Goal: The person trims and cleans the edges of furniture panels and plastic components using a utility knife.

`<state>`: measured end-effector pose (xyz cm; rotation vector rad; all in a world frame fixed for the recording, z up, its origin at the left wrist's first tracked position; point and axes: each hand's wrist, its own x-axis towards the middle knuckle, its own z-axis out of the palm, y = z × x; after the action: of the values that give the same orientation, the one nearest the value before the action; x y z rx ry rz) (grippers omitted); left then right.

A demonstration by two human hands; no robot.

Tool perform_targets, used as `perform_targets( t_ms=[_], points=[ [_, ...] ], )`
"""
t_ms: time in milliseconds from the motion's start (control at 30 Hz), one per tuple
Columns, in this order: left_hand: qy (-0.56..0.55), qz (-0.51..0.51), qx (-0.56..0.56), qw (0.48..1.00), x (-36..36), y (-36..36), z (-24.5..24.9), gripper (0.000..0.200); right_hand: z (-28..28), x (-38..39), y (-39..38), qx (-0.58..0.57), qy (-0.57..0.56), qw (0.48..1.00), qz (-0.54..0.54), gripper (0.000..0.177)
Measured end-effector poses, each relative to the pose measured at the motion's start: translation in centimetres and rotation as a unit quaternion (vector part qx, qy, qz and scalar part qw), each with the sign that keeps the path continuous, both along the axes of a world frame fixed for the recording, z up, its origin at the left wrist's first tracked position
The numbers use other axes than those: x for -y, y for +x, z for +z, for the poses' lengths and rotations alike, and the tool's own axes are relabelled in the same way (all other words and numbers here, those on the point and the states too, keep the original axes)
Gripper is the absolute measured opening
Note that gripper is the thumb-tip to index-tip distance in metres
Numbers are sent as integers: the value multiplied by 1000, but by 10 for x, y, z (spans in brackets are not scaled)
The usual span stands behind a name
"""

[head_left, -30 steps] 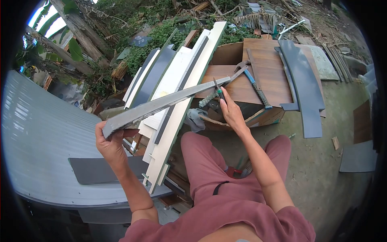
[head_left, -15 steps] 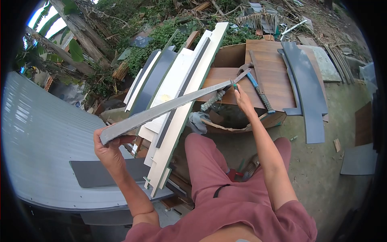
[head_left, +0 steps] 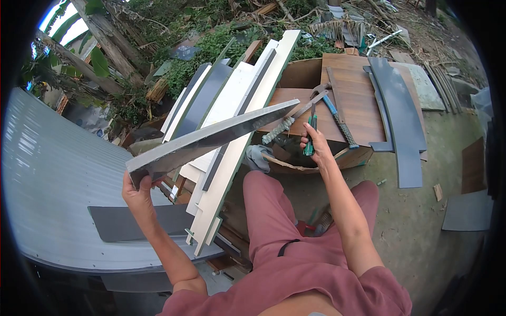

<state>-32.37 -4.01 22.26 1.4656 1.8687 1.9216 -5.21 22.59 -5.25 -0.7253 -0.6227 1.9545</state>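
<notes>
My left hand [head_left: 138,196] is closed round the near end of a long, narrow grey board [head_left: 211,130], its thumb and fingers gripping the lower edge. The board slants up to the right, and its far tip overlaps the brown wood panel in this view. To the right of that tip, my right hand [head_left: 318,145] is wrapped round a green-handled tool [head_left: 311,138] with a slim dark blade or shaft pointing up; its exact kind I cannot tell. A hammer [head_left: 341,120] with a blue and black handle lies on the panel beyond this hand, near a cloth-wrapped metal bar [head_left: 279,130].
Several long white and dark boards [head_left: 232,158] lie stacked at a slant between my hands. Grey panels [head_left: 399,124] rest on the brown wood panel [head_left: 295,101] at right. A corrugated metal sheet [head_left: 58,174] spreads at left, with a dark flat piece [head_left: 121,225] on it.
My right hand has drawn back from the board's far end and turned, with the green tool now upright. The board has tilted, showing more of its dark underside; its far tip sits slightly left.
</notes>
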Motion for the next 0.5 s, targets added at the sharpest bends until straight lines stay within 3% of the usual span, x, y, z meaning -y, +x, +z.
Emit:
perform_targets(
  t_ms=[33, 100, 167, 233, 300, 367, 433, 500],
  points=[
    [0, 0, 1, 1000, 6, -6, 0, 54, 3, 12, -6, -105, -33, 994, -1, 27],
    [-103, 40, -96, 989, 24, -14, -2, 46, 8, 37, -21, -196, -62, 979, 13, 27],
    [-212, 55, -129, 967, 39, -11, 3, 28, 8, 57, -39, -215, -85, 973, 23, 31],
    [-128, -13, -285, 950, 35, 2, -2, 28, 9, 74, -58, -227, -92, 969, 28, 34],
    [-61, -60, -295, 952, 35, 8, -11, 30, 10, 88, -76, -233, -88, 968, 30, 36],
    [-73, -66, -240, 966, 50, 10, -27, 28, 7, 96, -90, -246, -77, 965, 46, 39],
    [-44, -4, -66, 997, 59, 13, -45, 32, 9, 105, -100, -289, -77, 953, 44, 44],
    [-20, 48, -19, 998, 62, 1, -63, 38, 7, 108, -109, -306, -78, 947, 61, 48]
  ],
)
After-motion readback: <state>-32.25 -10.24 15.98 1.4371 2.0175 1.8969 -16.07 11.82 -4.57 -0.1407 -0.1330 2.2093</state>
